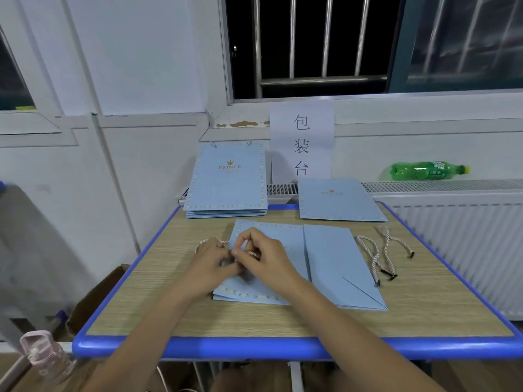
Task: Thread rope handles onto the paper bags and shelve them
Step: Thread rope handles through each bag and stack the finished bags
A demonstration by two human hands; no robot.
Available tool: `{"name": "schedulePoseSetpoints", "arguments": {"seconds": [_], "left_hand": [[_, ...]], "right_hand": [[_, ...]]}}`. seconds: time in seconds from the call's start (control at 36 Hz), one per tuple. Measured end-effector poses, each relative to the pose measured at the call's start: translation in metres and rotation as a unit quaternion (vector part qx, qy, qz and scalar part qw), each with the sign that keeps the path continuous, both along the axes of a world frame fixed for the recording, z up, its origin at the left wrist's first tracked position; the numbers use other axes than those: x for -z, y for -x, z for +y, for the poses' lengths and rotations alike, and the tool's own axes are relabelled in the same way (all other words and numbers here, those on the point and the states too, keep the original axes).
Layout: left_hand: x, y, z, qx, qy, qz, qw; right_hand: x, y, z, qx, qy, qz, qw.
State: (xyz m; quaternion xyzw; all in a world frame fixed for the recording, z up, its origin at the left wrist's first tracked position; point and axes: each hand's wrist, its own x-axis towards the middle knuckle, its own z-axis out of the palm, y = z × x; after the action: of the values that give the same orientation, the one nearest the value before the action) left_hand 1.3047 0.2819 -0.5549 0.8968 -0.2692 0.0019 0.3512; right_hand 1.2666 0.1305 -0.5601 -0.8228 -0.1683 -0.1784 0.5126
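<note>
A flat light-blue paper bag (334, 261) lies on the wooden table (175, 312), its top edge pointing left. Both hands work at that edge. My left hand (210, 267) and my right hand (263, 258) meet fingertip to fingertip and pinch a striped rope handle (202, 243), whose loop curls out past the bag to the left. Two loose rope handles (376, 256) lie to the right of the bag. A stack of blue bags (226, 182) leans at the back left. A single blue bag (336, 200) lies at the back right.
The table has a raised blue rim (254, 348). A paper sign (301, 142) hangs on the wall behind. A green bottle (427, 170) lies on the radiator (458, 236) at right. A pink-capped bottle (42, 355) stands low at left, near a cardboard box (93, 301).
</note>
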Motion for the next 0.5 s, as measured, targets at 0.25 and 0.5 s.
{"name": "schedulePoseSetpoints", "arguments": {"seconds": [0.25, 0.5], "left_hand": [[-0.019, -0.022, 0.020, -0.233, 0.202, 0.116, 0.944], [0.000, -0.040, 0.052, -0.305, -0.137, -0.008, 0.943]], "right_hand": [[0.006, -0.002, -0.002, 0.118, 0.166, 0.015, 0.979], [0.010, -0.005, 0.000, 0.085, 0.242, 0.072, 0.964]]}}
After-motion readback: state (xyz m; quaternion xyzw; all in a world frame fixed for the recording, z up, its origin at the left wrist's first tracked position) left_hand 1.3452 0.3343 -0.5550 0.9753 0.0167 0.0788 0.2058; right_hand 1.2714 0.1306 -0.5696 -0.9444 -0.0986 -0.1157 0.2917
